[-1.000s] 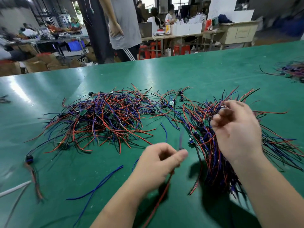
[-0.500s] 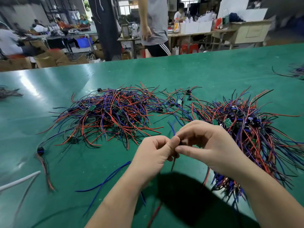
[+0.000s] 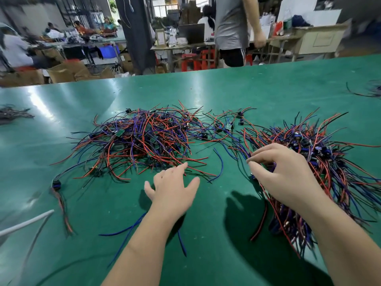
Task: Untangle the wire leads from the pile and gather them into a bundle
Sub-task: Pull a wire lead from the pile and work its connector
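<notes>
A tangled pile of red, blue and black wire leads [image 3: 140, 145] with small green boards lies on the green table, left of centre. A second heap of leads, the gathered bundle [image 3: 321, 162], spreads on the right. My left hand [image 3: 173, 186] hovers with fingers spread at the near edge of the left pile, holding nothing. My right hand [image 3: 282, 172] rests on the left edge of the bundle, fingers curled down among the wires; whether it pinches a lead is hidden.
Loose blue leads [image 3: 132, 230] lie on the green table [image 3: 216, 93] under my left forearm. A black connector with red leads [image 3: 57, 188] and a white tube [image 3: 26, 223] sit at the left. A person [image 3: 233, 29] stands beyond the far edge.
Half a second ago both hands met at the centre on one lead. Now they are apart: the left has opened toward the left pile, the right has moved onto the bundle.
</notes>
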`<state>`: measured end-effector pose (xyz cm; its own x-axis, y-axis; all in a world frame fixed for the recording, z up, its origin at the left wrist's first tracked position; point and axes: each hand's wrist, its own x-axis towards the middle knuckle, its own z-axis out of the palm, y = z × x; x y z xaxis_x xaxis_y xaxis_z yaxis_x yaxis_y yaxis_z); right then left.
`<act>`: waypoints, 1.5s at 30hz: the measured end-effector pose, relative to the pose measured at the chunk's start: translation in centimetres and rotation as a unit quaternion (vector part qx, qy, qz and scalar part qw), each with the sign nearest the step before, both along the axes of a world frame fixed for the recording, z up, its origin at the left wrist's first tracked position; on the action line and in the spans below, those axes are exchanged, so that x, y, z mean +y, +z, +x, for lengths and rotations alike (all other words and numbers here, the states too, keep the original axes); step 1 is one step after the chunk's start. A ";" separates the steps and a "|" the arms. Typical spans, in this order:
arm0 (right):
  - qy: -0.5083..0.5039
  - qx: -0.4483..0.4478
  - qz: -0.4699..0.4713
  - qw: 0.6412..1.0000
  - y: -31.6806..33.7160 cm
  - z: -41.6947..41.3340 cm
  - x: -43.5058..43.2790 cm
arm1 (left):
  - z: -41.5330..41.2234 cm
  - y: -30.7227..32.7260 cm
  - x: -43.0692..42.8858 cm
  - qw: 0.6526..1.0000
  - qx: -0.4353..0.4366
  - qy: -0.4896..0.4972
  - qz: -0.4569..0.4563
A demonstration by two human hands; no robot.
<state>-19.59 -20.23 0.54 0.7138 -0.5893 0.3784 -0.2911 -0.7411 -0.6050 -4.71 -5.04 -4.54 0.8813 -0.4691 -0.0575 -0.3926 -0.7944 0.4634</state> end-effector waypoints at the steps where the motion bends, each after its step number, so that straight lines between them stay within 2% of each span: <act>1: 0.001 -0.005 0.008 1.000 -0.1 0.1 0.1 | 0.2 0.1 0.0 1.000 0.009 0.005 -0.017; 6: 0.005 -0.029 0.027 0.999 -0.5 0.4 0.8 | 0.3 0.0 0.3 1.000 -0.011 0.012 -0.013; 10: 0.074 -0.029 0.025 0.997 -0.6 0.5 1.4 | 0.1 -0.6 0.1 0.998 -0.058 -0.008 0.008; 13: 0.140 0.058 0.015 0.988 -1.0 0.7 1.9 | 0.1 -0.8 0.2 0.994 -0.106 -0.011 0.021; 16: 0.149 0.167 -0.002 0.975 -1.8 0.9 1.7 | 0.1 -0.9 0.1 0.992 -0.125 -0.004 0.029; 18: 0.124 0.189 -0.006 0.974 -1.9 0.8 1.3 | 0.2 -0.5 0.1 0.996 -0.086 0.020 -0.032; 19: 0.114 0.192 -0.008 0.975 -1.9 0.6 1.1 | 0.2 -0.2 0.1 0.992 -0.053 0.034 -0.109; 20: 0.109 0.193 -0.007 0.975 -1.8 0.6 1.0 | 0.2 0.2 0.0 0.976 -0.007 0.043 -0.213; 21: 0.108 0.190 -0.001 0.976 -1.8 0.5 0.8 | 0.2 0.6 -0.1 0.944 0.045 0.047 -0.324; 23: 0.110 0.161 0.020 0.981 -1.7 0.6 0.8 | -0.1 1.5 0.0 0.854 0.107 0.055 -0.506; 25: 0.104 0.103 0.052 0.988 -1.7 0.8 1.0 | -0.3 2.3 0.1 0.794 0.112 0.047 -0.596; 27: 0.093 0.029 0.138 0.986 -1.6 1.2 1.1 | -0.9 3.1 0.2 0.766 0.131 -0.008 -0.630; 28: 0.090 -0.016 0.226 0.970 -1.4 1.3 1.2 | -1.3 3.5 0.3 0.759 0.159 -0.050 -0.629; 29: 0.089 -0.061 0.337 0.935 -1.1 1.5 1.4 | -1.7 3.9 0.4 0.758 0.193 -0.099 -0.615; 31: 0.097 -0.108 0.521 0.841 -0.3 1.7 1.8 | -2.8 4.3 0.6 0.764 0.245 -0.214 -0.557; 33: 0.132 -0.109 0.608 0.775 0.1 1.6 1.8 | -4.0 4.3 0.6 0.759 0.283 -0.312 -0.497; 34: 0.160 -0.107 0.622 0.759 0.2 1.4 1.8 | -4.6 4.4 0.6 0.758 0.295 -0.343 -0.470; 37: 0.215 -0.106 0.617 0.750 0.2 1.0 1.9 | -5.2 4.4 0.5 0.774 0.295 -0.382 -0.410; 42: 0.209 -0.146 0.618 0.743 -0.2 1.0 2.3 | -4.8 4.6 0.6 0.784 0.331 -0.362 -0.381; 45: 0.181 -0.175 0.616 0.746 -0.4 1.3 2.5 | -4.8 4.1 0.2 0.827 0.316 -0.292 -0.362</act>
